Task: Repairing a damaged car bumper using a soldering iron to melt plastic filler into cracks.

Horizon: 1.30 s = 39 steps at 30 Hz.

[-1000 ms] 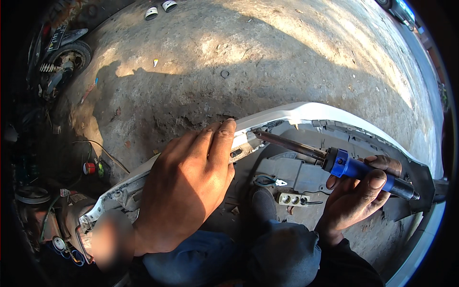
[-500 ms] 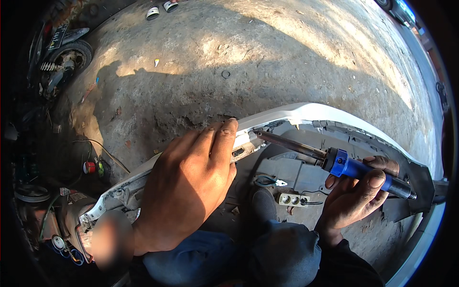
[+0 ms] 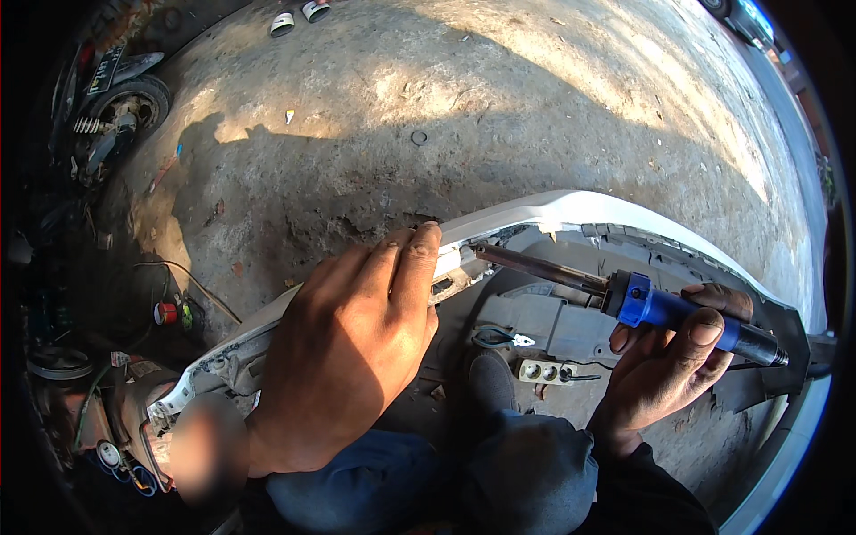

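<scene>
A long white car bumper (image 3: 571,207) arches across in front of me, its rough grey inner side turned toward me. My left hand (image 3: 352,334) is closed over its upper edge left of the middle, fingers on the far face and thumb on the inner side. In my right hand (image 3: 664,379) is a soldering iron (image 3: 664,312) with a blue handle and a long metal barrel, fingers wrapped round the handle. Its tip points left and meets the inner edge of the bumper, just right of my left fingers. Whether the plastic there is melted cannot be made out.
On the ground below lie pliers (image 3: 504,338) and a white power strip (image 3: 547,372) with a plug in it, near my shoe (image 3: 489,383). A motorbike wheel (image 3: 129,111) stands at far left. Two white cups (image 3: 283,24) sit at the top; a red can (image 3: 165,313) lies left.
The handle of the soldering iron has shifted slightly right with my right hand, while its tip stays at the bumper's inner edge. My left hand keeps its hold.
</scene>
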Each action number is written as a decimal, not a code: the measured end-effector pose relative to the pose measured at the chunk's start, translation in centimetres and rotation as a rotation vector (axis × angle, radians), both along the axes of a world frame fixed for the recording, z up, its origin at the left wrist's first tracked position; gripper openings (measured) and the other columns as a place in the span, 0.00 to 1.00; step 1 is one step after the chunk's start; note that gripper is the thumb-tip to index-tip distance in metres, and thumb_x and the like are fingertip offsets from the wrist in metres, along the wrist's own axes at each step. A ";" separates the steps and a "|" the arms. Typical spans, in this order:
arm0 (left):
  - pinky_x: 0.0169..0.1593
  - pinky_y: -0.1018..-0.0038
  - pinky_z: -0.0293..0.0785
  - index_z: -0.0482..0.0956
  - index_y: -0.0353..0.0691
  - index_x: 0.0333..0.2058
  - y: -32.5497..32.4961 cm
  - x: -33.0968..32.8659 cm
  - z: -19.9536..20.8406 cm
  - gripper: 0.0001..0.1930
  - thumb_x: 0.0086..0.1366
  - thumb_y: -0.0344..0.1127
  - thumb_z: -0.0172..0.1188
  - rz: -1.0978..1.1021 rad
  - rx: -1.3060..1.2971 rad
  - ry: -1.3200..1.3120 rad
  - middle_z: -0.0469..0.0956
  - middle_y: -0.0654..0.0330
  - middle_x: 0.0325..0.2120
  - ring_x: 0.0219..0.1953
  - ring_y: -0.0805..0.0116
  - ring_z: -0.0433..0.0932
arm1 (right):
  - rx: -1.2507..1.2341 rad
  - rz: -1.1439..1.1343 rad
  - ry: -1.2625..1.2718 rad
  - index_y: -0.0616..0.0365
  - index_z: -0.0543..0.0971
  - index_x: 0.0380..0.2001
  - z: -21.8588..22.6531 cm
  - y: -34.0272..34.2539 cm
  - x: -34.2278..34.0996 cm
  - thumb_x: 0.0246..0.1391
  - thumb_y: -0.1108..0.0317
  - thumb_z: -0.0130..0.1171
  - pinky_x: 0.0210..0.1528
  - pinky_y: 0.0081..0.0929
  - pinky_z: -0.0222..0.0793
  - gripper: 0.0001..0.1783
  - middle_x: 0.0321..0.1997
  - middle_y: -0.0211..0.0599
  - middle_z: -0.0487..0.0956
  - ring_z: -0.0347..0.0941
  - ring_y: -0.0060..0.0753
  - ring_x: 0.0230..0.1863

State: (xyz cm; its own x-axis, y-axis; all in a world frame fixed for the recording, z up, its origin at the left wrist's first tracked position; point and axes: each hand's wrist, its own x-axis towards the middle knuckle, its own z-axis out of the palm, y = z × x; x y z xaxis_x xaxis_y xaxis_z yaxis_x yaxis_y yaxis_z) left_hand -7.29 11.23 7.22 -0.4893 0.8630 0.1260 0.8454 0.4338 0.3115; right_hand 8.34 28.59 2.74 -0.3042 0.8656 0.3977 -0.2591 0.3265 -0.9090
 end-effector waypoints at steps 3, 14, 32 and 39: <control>0.49 0.62 0.77 0.72 0.34 0.55 0.1 0.0 0.0 0.28 0.52 0.25 0.65 0.003 -0.009 0.001 0.79 0.49 0.44 0.44 0.50 0.79 | -0.049 -0.052 0.017 0.61 0.72 0.39 0.1 -0.1 -0.4 0.51 0.50 0.70 0.25 0.24 0.82 0.27 0.36 0.38 0.71 0.73 0.24 0.33; 0.48 0.63 0.76 0.72 0.25 0.52 -0.1 -0.2 0.1 0.25 0.56 0.29 0.62 -0.052 -0.032 0.068 0.77 0.47 0.42 0.42 0.54 0.79 | -0.051 0.027 -0.012 0.61 0.72 0.38 1.6 0.0 -1.3 0.52 0.50 0.69 0.12 0.21 0.74 0.26 0.35 0.38 0.71 0.71 0.23 0.21; 0.49 0.62 0.76 0.71 0.33 0.56 0.0 0.0 0.1 0.30 0.52 0.25 0.65 -0.005 -0.025 0.036 0.78 0.48 0.45 0.44 0.49 0.79 | 0.025 -0.021 -0.021 0.61 0.72 0.38 0.9 0.5 -1.2 0.53 0.50 0.68 0.12 0.18 0.72 0.26 0.35 0.39 0.71 0.70 0.23 0.19; 0.48 0.65 0.76 0.72 0.26 0.52 -0.2 -0.1 0.3 0.24 0.56 0.28 0.61 -0.045 -0.035 0.084 0.78 0.49 0.43 0.41 0.56 0.79 | 0.014 -0.018 -0.019 0.61 0.72 0.37 1.4 0.3 -1.4 0.53 0.49 0.68 0.12 0.16 0.70 0.26 0.35 0.38 0.71 0.68 0.21 0.19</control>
State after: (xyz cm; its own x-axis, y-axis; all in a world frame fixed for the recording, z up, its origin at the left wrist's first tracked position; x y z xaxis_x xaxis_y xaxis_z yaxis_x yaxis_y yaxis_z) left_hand -7.39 11.02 7.48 -0.4388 0.8885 0.1342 0.8868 0.4041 0.2244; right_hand 6.96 28.86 4.11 -0.2959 0.8654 0.4044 -0.2362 0.3439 -0.9088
